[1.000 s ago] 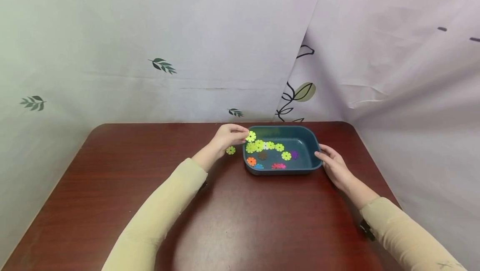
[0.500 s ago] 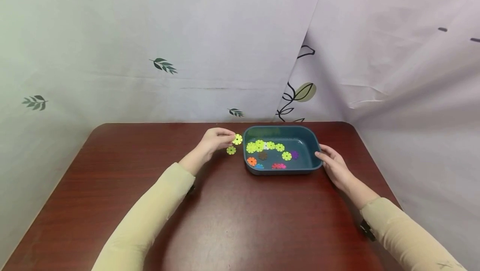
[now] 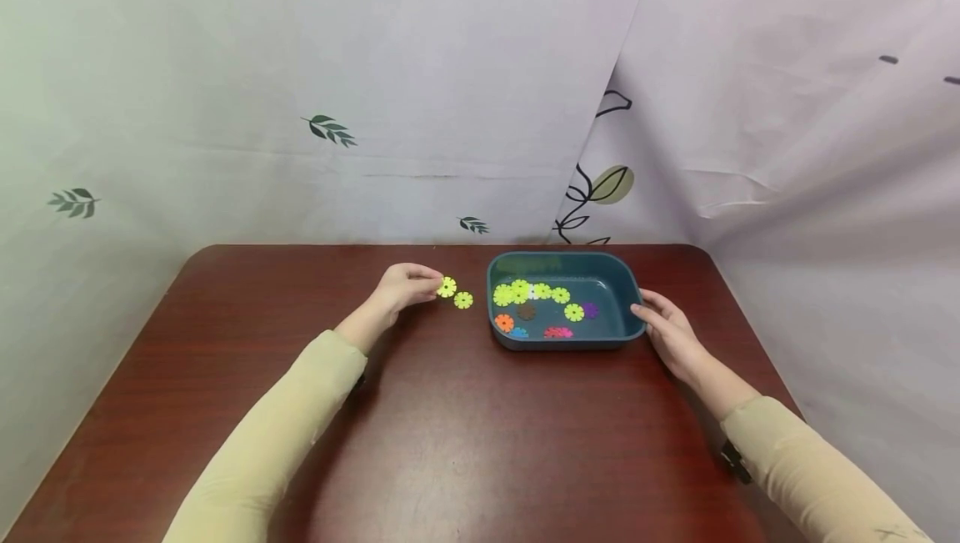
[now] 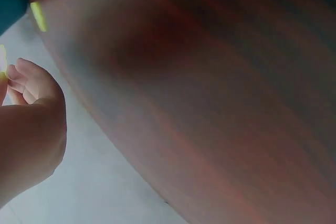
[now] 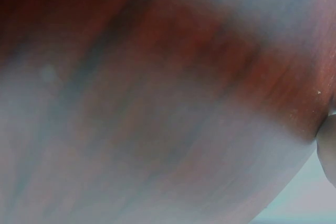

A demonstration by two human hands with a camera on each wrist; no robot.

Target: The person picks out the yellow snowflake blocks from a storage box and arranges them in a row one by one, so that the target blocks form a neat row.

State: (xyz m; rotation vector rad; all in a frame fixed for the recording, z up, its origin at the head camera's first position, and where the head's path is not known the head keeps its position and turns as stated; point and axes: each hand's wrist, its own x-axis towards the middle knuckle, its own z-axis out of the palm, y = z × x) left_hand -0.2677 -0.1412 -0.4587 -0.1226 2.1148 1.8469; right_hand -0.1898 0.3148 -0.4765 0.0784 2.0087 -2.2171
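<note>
Arms (image 3: 273, 422) forward | left hand (image 3: 400, 287) pinches yellow disc (image 3: 452, 288) | right hand (image 3: 670, 337) grips teal bin (image 3: 566, 344)

Left of the tub (image 3: 570, 344) (discs (image 3: 573, 312) inside): a loose disc (image 3: 463, 300), the left hand (image 3: 402, 288) beyond; right: the right hand (image 3: 670, 334).

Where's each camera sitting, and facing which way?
Head: worn on the head, facing forward and down at the table and tray; shows sleeves, left hand, right hand.
Left wrist: worn there, facing the table; left hand shows at left edge.
Right wrist: worn there, facing the table; a skin sliver at right edge.
Shared: head and left wrist show tray and pinched yellow disc.
</note>
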